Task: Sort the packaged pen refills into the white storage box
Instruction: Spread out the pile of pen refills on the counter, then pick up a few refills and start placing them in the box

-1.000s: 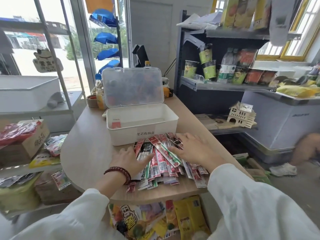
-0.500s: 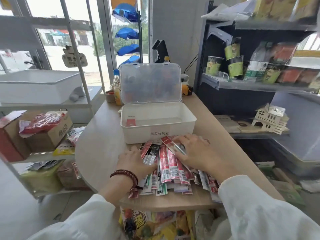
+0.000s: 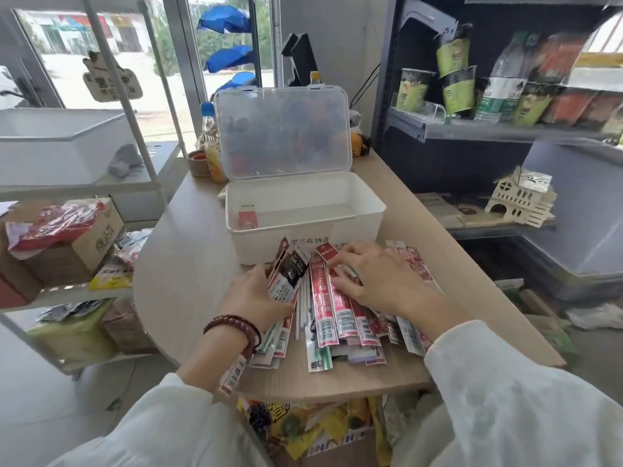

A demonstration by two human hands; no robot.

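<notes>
The white storage box (image 3: 305, 230) stands on the wooden counter (image 3: 182, 264) with its clear lid (image 3: 283, 133) raised. One small red packet (image 3: 247, 220) lies inside at the left. Just in front of the box, several packaged pen refills (image 3: 328, 308) lie in a fanned pile, mostly red and white. My left hand (image 3: 251, 296), with a bead bracelet on its wrist, grips a bunch of black-and-red refill packs (image 3: 286, 278) at the pile's left side and tilts them up. My right hand (image 3: 381, 283) rests on the red packs, fingers spread towards the box.
A bottle (image 3: 210, 146) and a small brown pot (image 3: 199, 163) stand behind the box on the left. White wire shelves with a cardboard carton (image 3: 77, 244) flank the counter's left. A dark shelf of snacks (image 3: 505, 96) and a wooden model house (image 3: 521, 197) are on the right.
Both hands have drawn the packs closer together. My left hand has gone from lying on the pile to gripping and raising its left bunch. The view has shifted left and nearer.
</notes>
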